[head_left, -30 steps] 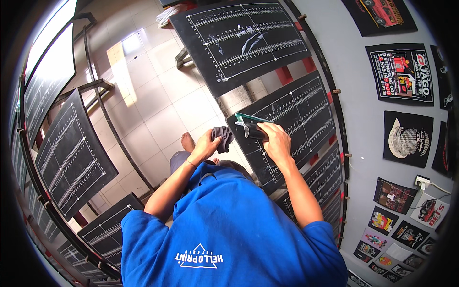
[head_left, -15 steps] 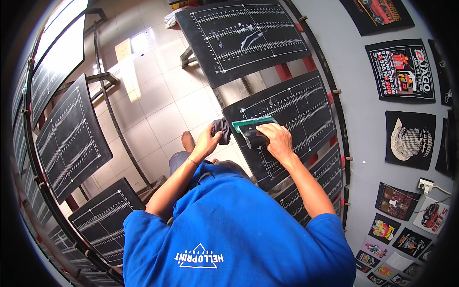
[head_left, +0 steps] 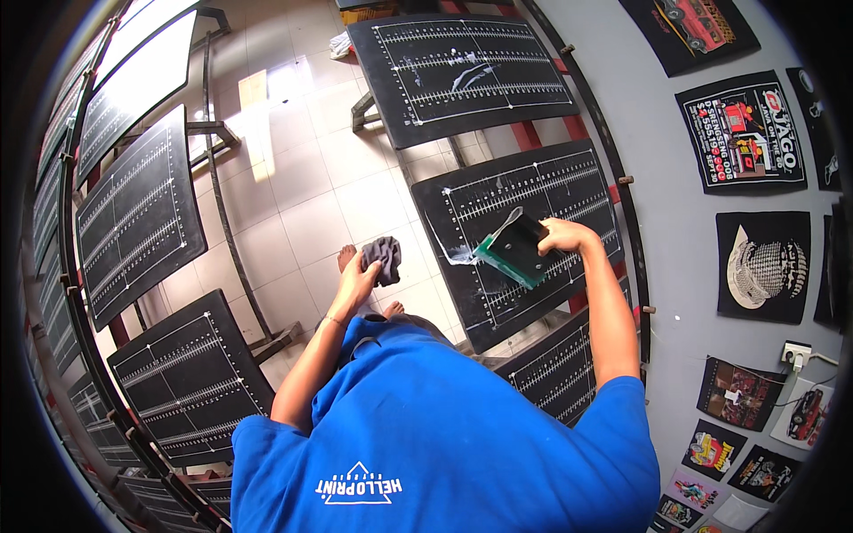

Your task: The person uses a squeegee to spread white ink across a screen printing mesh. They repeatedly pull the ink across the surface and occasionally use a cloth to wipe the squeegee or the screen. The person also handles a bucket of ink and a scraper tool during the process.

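My right hand (head_left: 570, 238) grips the black handle of a squeegee (head_left: 520, 251) with a green blade. The squeegee is tilted over a black board (head_left: 471, 313) marked with white ruler lines; I cannot tell whether its blade touches the surface. A whitish wet smear (head_left: 459, 257) shows on the board's left part, beside the blade. Bunched in my left hand (head_left: 355, 282) is a dark grey cloth (head_left: 383, 259), held over the floor to the left of this board.
Beyond lies another marked black board (head_left: 471, 75) with white smears. More such boards (head_left: 142, 213) stand on a metal rack at the left. Printed black fabric pieces (head_left: 762, 266) hang on the grey wall (head_left: 680, 355), near a plugged-in socket (head_left: 796, 354). Pale tiles (head_left: 306, 222) cover the floor.
My right hand has moved right and turned the squeegee, whose green blade now points down-left. A smear has come into view where it was. My left hand has shifted left with the cloth.
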`<action>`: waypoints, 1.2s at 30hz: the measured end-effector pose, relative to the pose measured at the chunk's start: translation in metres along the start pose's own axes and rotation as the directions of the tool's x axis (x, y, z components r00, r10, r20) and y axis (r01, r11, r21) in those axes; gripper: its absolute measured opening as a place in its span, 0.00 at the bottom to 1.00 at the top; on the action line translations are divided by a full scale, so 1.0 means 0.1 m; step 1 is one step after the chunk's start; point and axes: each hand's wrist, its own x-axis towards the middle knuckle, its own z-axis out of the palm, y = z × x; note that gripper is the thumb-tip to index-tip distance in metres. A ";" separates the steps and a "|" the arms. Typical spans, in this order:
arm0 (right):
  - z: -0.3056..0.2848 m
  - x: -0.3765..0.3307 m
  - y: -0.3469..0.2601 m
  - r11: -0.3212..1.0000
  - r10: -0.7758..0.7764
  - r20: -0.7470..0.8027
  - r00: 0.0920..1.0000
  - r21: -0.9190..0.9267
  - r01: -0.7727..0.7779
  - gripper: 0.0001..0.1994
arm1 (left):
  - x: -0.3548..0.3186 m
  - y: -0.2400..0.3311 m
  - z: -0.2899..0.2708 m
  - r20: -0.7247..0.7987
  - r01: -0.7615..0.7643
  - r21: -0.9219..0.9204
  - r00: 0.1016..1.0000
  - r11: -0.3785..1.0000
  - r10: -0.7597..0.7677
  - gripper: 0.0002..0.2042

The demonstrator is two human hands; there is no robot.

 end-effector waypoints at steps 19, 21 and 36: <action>-1.59 1.90 -2.14 0.928 0.020 -0.416 0.909 0.346 0.138 0.18 | 0.58 0.12 -0.68 -0.003 0.226 -0.210 0.973 0.951 -0.232 0.20; -1.51 2.12 -2.36 0.992 0.073 -0.551 0.831 0.129 -0.001 0.20 | 0.60 0.00 -0.82 -0.046 0.234 -0.227 0.967 0.945 -0.250 0.19; -0.93 0.89 -1.87 0.843 -0.004 -0.708 0.706 -0.382 -0.378 0.20 | 1.00 -0.84 -1.39 -0.201 0.288 0.064 0.941 0.955 -0.271 0.17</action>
